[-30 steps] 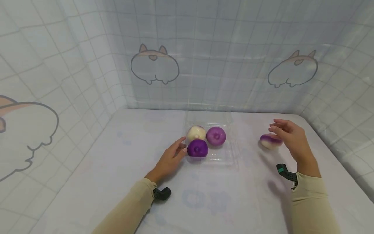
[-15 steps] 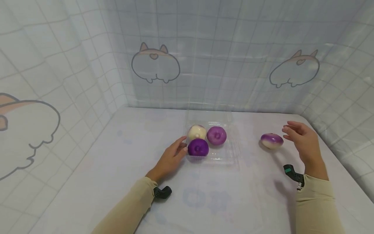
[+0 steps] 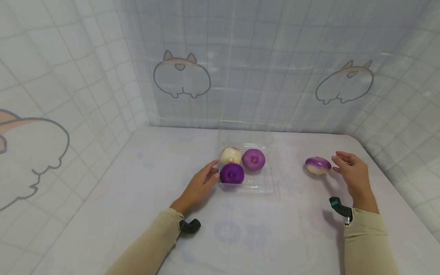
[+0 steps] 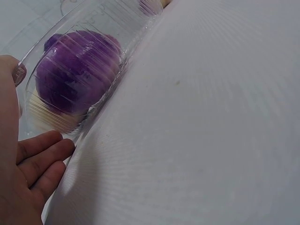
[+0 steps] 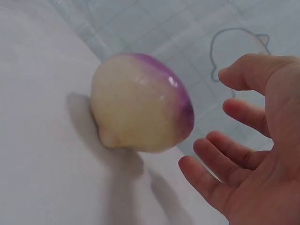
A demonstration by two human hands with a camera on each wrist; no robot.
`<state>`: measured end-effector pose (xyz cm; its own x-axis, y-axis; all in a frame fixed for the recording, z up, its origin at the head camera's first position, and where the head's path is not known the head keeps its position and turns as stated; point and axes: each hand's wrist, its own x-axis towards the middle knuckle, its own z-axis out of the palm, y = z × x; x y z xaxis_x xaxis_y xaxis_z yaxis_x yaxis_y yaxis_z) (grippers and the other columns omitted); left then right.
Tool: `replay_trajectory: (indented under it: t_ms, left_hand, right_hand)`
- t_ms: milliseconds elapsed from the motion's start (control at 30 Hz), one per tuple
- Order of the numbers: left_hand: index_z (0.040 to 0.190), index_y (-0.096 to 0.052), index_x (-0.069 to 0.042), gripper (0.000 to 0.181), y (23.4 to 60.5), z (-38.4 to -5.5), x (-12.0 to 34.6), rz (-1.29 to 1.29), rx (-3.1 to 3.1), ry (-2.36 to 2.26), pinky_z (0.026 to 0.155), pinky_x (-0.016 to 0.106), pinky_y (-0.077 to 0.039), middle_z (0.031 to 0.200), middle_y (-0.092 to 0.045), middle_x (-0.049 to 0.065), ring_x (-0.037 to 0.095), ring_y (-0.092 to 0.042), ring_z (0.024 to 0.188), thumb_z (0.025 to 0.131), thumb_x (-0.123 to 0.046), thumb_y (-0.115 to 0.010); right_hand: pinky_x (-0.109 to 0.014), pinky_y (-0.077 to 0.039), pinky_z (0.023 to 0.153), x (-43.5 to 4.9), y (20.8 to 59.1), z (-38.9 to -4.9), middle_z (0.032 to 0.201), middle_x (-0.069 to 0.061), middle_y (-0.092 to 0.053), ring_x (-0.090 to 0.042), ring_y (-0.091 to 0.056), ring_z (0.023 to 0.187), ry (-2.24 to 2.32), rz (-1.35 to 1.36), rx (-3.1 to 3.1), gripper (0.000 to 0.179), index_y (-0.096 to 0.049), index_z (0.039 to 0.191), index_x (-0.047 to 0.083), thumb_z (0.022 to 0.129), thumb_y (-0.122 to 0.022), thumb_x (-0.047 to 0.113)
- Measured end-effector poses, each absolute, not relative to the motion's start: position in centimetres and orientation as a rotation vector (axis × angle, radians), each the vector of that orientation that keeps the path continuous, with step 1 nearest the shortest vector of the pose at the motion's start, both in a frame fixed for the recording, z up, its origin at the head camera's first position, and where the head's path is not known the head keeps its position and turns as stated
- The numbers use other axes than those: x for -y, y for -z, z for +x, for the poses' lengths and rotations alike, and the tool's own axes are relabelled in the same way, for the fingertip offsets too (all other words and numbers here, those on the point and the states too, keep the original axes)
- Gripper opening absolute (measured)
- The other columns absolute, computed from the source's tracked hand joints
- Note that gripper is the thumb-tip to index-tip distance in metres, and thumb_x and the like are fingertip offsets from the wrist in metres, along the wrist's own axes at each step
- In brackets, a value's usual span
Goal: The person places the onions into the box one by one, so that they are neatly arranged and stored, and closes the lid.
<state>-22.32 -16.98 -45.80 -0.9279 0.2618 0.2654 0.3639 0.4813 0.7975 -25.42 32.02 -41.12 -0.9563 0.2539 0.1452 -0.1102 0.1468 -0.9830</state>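
A clear plastic clamshell box (image 3: pixel 266 177) stands open on the table with three onions in it: a whitish one (image 3: pixel 230 156), a dark purple one (image 3: pixel 232 174) and a lighter purple one (image 3: pixel 253 159). At its near left corner is my left hand (image 3: pixel 197 187), the thumb by the wall and the fingers loosely extended. A purple-and-white onion (image 3: pixel 317 165) lies on the table to the right of the box. Just right of it hovers my right hand (image 3: pixel 352 173), fingers spread and slightly bent. In the right wrist view, a gap separates the fingertips from this onion (image 5: pixel 140 103).
The box's lid (image 3: pixel 245 136) is folded back toward the rear wall. A white cloth (image 3: pixel 292 236) covers the table. Tile-patterned curtains (image 3: pixel 261 76) with cartoon drawings enclose the back and both sides.
My right hand moved right, off the lone onion, then came slightly down and back left toward it. That onion stays in place on the table. My left hand remains by the box.
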Motion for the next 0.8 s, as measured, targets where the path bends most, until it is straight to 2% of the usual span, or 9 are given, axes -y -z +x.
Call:
replay_trajectory:
  t_ms: [100,133,233,300,367,467,600,667,800]
  left_hand:
    - [0.155,-0.038,-0.022,0.052,45.8,-22.3,16.9,-0.557,2.602,1.454,0.106,0.042,-0.044,0.133,-0.061,0.008,0.021,-0.058,0.121,0.106,-0.031,-0.052]
    - [0.154,-0.038,-0.021,0.052,45.8,-22.3,16.9,-0.558,2.597,1.459,0.106,0.042,-0.044,0.133,-0.061,0.008,0.021,-0.058,0.121,0.105,-0.031,-0.052]
    - [0.154,-0.038,-0.021,0.052,45.9,-22.3,16.9,-0.557,2.590,1.458,0.106,0.043,-0.044,0.133,-0.061,0.007,0.021,-0.058,0.121,0.105,-0.031,-0.052]
    - [0.154,-0.038,-0.022,0.052,45.9,-22.3,16.9,-0.553,2.591,1.457,0.106,0.043,-0.044,0.133,-0.061,0.007,0.021,-0.058,0.121,0.105,-0.032,-0.052]
    - [0.154,-0.038,-0.022,0.052,45.9,-22.3,17.0,-0.548,2.591,1.452,0.106,0.044,-0.044,0.133,-0.061,0.007,0.021,-0.058,0.121,0.105,-0.033,-0.052]
    - [0.154,-0.038,-0.022,0.052,45.9,-22.3,17.0,-0.558,2.588,1.452,0.107,0.044,-0.043,0.133,-0.061,0.008,0.022,-0.058,0.121,0.105,-0.033,-0.052]
    - [0.155,-0.038,-0.021,0.052,46.1,-22.5,17.0,-0.578,2.591,1.460,0.107,0.042,-0.043,0.133,-0.061,0.008,0.021,-0.058,0.121,0.106,-0.032,-0.052]
    - [0.155,-0.037,-0.022,0.052,46.2,-22.6,17.0,-0.575,2.593,1.462,0.106,0.040,-0.044,0.132,-0.061,0.008,0.021,-0.058,0.121,0.106,-0.031,-0.052]
    - [0.155,-0.037,-0.021,0.053,46.1,-22.5,17.0,-0.572,2.586,1.466,0.106,0.041,-0.044,0.132,-0.061,0.008,0.021,-0.058,0.121,0.105,-0.031,-0.052]
  right_hand:
    - [-0.015,-0.054,0.073,-32.0,41.5,-25.3,0.102,0.008,-0.058,-0.001,-0.063,0.090,-1.877,-0.160,2.184,0.015,-0.060,0.111,0.022,0.098,-0.067,0.024]
    - [-0.016,-0.054,0.074,-31.9,41.6,-25.3,0.103,0.007,-0.058,-0.001,-0.062,0.089,-1.855,-0.169,2.218,0.020,-0.061,0.116,0.017,0.098,-0.066,0.026]
    - [-0.024,-0.054,0.087,-31.7,41.7,-25.4,0.113,-0.002,-0.057,-0.002,-0.063,0.086,-1.727,-0.224,2.380,0.048,-0.055,0.135,0.006,0.100,-0.060,0.039]
    - [-0.036,-0.050,0.098,-31.6,41.9,-25.5,0.126,-0.011,-0.055,-0.003,-0.063,0.086,-1.654,-0.258,2.477,0.065,-0.045,0.146,0.002,0.101,-0.054,0.048]
    - [-0.045,-0.043,0.105,-31.5,42.1,-25.8,0.139,-0.020,-0.049,-0.005,-0.062,0.092,-1.620,-0.275,2.545,0.074,-0.038,0.151,0.002,0.101,-0.049,0.054]
    - [-0.054,-0.037,0.108,-31.5,42.5,-26.0,0.149,-0.027,-0.041,-0.013,-0.061,0.105,-1.598,-0.283,2.599,0.078,-0.033,0.155,0.003,0.101,-0.044,0.058]
    - [-0.061,-0.032,0.110,-31.6,42.8,-26.0,0.152,-0.031,-0.035,-0.037,-0.055,0.120,-1.558,-0.233,2.643,0.078,-0.027,0.157,0.002,0.102,-0.041,0.057]
    - [-0.064,-0.030,0.110,-31.4,42.9,-25.9,0.153,-0.032,-0.033,-0.044,-0.051,0.124,-1.544,-0.204,2.658,0.079,-0.025,0.157,0.002,0.103,-0.039,0.057]
    - [-0.061,-0.034,0.108,-30.9,42.8,-25.9,0.153,-0.032,-0.033,-0.044,-0.047,0.124,-1.538,-0.164,2.661,0.080,-0.024,0.157,0.001,0.103,-0.038,0.058]
